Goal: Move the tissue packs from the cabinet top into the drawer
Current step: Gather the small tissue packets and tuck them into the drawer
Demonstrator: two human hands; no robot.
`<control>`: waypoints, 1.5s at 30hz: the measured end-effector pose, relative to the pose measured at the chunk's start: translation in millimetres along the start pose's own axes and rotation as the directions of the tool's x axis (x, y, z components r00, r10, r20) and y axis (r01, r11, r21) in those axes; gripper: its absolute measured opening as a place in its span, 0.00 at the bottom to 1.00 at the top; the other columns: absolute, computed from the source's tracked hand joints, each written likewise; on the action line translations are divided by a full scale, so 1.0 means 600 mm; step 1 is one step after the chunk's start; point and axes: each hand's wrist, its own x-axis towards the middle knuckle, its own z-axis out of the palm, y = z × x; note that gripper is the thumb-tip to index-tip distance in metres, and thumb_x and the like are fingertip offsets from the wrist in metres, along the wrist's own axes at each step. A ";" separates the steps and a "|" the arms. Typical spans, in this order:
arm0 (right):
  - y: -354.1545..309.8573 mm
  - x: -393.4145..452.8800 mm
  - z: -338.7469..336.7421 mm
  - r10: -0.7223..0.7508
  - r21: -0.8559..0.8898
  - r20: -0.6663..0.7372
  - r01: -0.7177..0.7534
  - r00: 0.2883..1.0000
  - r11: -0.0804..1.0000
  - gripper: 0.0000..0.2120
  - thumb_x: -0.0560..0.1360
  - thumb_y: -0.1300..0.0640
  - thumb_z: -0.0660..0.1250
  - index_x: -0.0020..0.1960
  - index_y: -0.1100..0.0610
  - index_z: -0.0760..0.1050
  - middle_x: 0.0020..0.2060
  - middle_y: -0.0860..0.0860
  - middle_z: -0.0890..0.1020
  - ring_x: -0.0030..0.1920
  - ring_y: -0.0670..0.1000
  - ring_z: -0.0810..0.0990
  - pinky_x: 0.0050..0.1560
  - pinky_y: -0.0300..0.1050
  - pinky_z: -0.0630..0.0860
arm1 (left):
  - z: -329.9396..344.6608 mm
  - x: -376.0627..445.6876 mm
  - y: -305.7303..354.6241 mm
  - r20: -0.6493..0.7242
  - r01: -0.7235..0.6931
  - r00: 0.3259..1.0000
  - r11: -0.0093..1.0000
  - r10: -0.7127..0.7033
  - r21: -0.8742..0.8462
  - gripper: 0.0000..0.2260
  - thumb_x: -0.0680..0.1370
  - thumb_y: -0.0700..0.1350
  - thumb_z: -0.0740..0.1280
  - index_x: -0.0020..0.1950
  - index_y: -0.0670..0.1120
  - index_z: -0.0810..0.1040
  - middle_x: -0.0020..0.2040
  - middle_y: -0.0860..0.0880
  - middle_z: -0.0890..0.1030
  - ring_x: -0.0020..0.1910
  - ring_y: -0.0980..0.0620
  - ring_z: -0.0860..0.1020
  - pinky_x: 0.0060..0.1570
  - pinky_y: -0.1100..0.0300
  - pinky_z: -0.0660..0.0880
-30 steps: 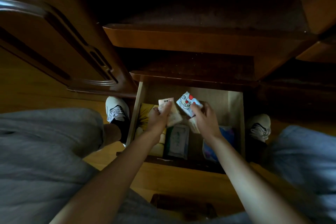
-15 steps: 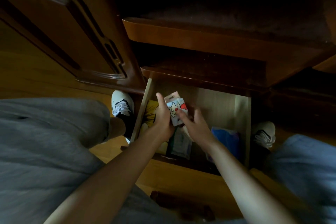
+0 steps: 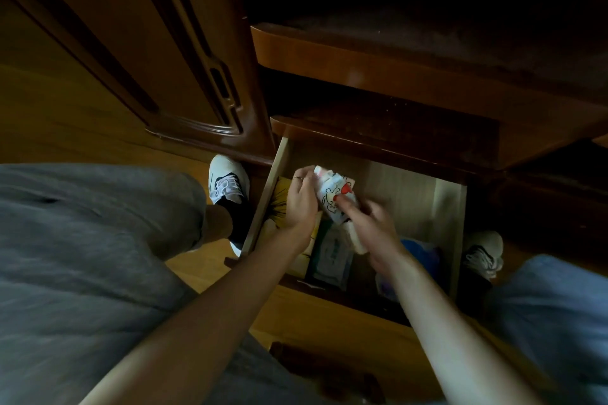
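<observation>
Dim wooden furniture fills the scene: a dark cabinet top [image 3: 427, 43] at twelve o'clock, and below it an open light-wood drawer [image 3: 455, 223] pulled out over a wooden floor [image 3: 49, 102].

At the centre, the left hand [image 3: 301, 204] is wrapped around a small stack of tissue packs [image 3: 335, 197], a ring showing on one finger; the top pack is printed with a cartoon figure and red marks. The right hand [image 3: 371, 227] is pressed against the front of the stack with a fingertip, fingers loosely spread, so nothing seems to be gripped by it, though part of the palm is hidden.

A second ago one pack was held in each hand, apart; half a second ago they were being brought together. Now they are gathered into one bundle, held low over the drawer's far-left part. It is judged that the packs are being squared up for setting down, and that the transfer of these packs is nearly done; whether more lie on the cabinet top cannot be told in the dark.

Inside the drawer, a yellow item [image 3: 279, 204] lies at nine o'clock of the hands, a pale wrapped pack [image 3: 330, 253] at six o'clock, and a blue bag [image 3: 421, 253] at four o'clock. White sneakers [image 3: 227, 181] are seen on either side of the drawer.
</observation>
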 end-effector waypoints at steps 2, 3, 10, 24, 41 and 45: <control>-0.002 -0.002 0.001 -0.041 -0.049 0.021 0.042 0.999 0.998 0.14 0.72 0.32 0.69 0.51 0.38 0.82 0.45 0.39 0.87 0.45 0.40 0.85 0.47 0.43 0.77 | -0.001 -0.006 -0.001 0.099 -0.101 0.991 0.990 0.091 0.098 0.23 0.76 0.67 0.63 0.62 0.53 0.75 0.54 0.52 0.82 0.50 0.57 0.82 0.41 0.66 0.78; -0.004 -0.005 0.004 -0.046 -0.069 0.008 0.046 0.999 0.997 0.11 0.72 0.31 0.68 0.48 0.35 0.82 0.44 0.39 0.87 0.43 0.40 0.85 0.46 0.45 0.77 | -0.001 -0.006 -0.003 0.134 -0.122 0.985 0.983 0.104 0.137 0.27 0.71 0.70 0.67 0.62 0.54 0.73 0.53 0.54 0.82 0.50 0.58 0.82 0.43 0.64 0.79; 0.008 -0.003 -0.027 0.222 0.415 0.222 -0.298 0.949 0.859 0.28 0.75 0.32 0.65 0.63 0.51 0.83 0.60 0.58 0.84 0.57 0.58 0.84 0.57 0.58 0.81 | -0.005 -0.002 -0.013 0.051 0.059 0.997 0.997 -0.057 -0.041 0.24 0.74 0.55 0.75 0.64 0.45 0.71 0.53 0.45 0.82 0.44 0.54 0.85 0.37 0.64 0.80; 0.002 -0.011 -0.037 -0.081 0.075 -0.197 0.097 0.977 0.992 0.12 0.85 0.50 0.58 0.60 0.52 0.79 0.46 0.48 0.86 0.42 0.33 0.83 0.39 0.30 0.76 | 0.002 0.000 -0.021 0.014 0.153 0.988 0.988 -0.153 0.036 0.20 0.77 0.53 0.72 0.60 0.48 0.66 0.53 0.46 0.77 0.51 0.49 0.80 0.48 0.47 0.83; 0.005 -0.008 -0.058 -0.055 -0.218 0.254 0.112 0.966 0.969 0.56 0.61 0.41 0.80 0.80 0.39 0.52 0.57 0.29 0.80 0.57 0.32 0.79 0.61 0.41 0.75 | -0.004 -0.010 0.010 0.317 0.485 0.843 0.870 -0.436 -0.094 0.24 0.76 0.62 0.63 0.61 0.45 0.82 0.57 0.40 0.85 0.52 0.42 0.85 0.50 0.49 0.80; -0.004 -0.026 -0.022 -0.174 -0.444 0.242 0.269 0.954 0.855 0.56 0.63 0.34 0.73 0.81 0.41 0.45 0.74 0.40 0.66 0.69 0.37 0.70 0.65 0.44 0.74 | -0.004 -0.009 0.017 0.276 0.596 0.780 0.801 -0.561 -0.057 0.29 0.79 0.66 0.61 0.65 0.44 0.79 0.57 0.41 0.85 0.52 0.42 0.84 0.54 0.49 0.79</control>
